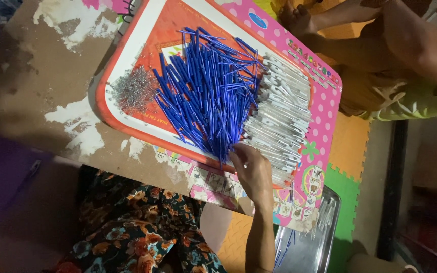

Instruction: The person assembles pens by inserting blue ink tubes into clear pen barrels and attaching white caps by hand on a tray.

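My right hand (251, 172) reaches up from the lower edge onto a colourful board (324, 126) with a pink dotted border and an orange frame. Its fingertips are pinched on the near ends of a large fan-shaped heap of thin blue pen tubes (206, 91). Just to the right of the hand lies a stack of clear and white pen barrels (281, 116). At the left end of the board sits a small heap of tiny grey metal parts (135, 91). My left hand is out of view.
The board lies on a worn brown table (51, 91). A steel tray (324, 242) with a few blue and clear pieces sits at the lower right. Another person's bare legs and feet (380, 35) are at the top right, on foam floor tiles (347, 146).
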